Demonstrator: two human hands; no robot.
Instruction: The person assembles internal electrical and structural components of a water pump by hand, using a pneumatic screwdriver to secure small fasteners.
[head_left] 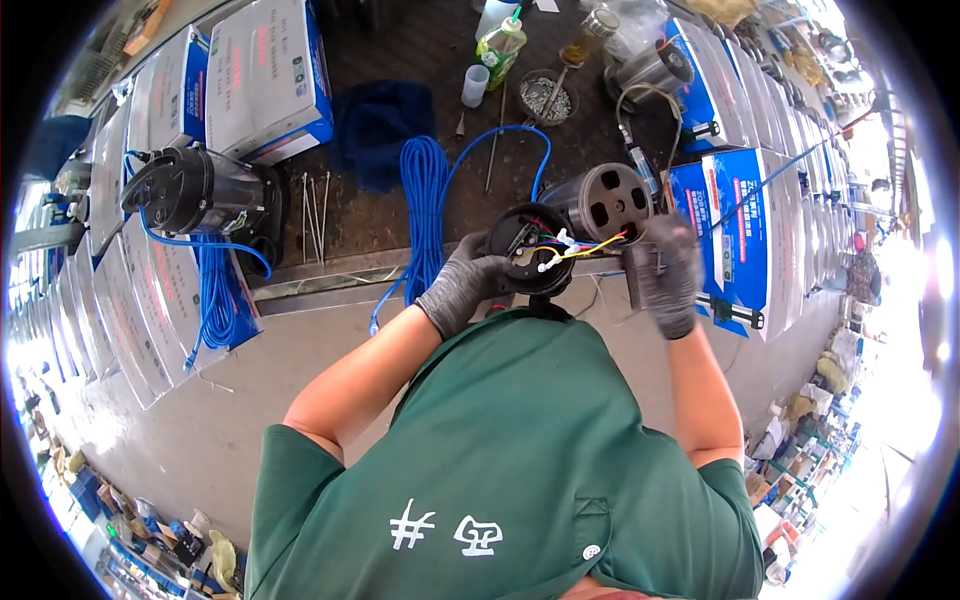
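Note:
My left hand [466, 283], in a grey glove, is closed around the side of a round black pump cover [528, 250]. The cover's open inside faces up, with coloured wires [585, 247] and white connectors coming out of it. The wires run right toward a metal motor cylinder [606, 200], which lies on the bench with its holed end toward me. My right hand [670, 275], also gloved, is beside that end, near the wires. Its fingers are smeared by motion, and a dark blocky shape shows by its palm; whether it is held cannot be made out.
A coil of blue cable [425, 210] lies left of the cover. Farther left stands an assembled black pump [205, 195] on boxes. Blue and white boxes [735, 230] line the right. A bowl of small metal parts [548, 97], a green bottle [500, 50] and dark cloth [380, 130] are behind.

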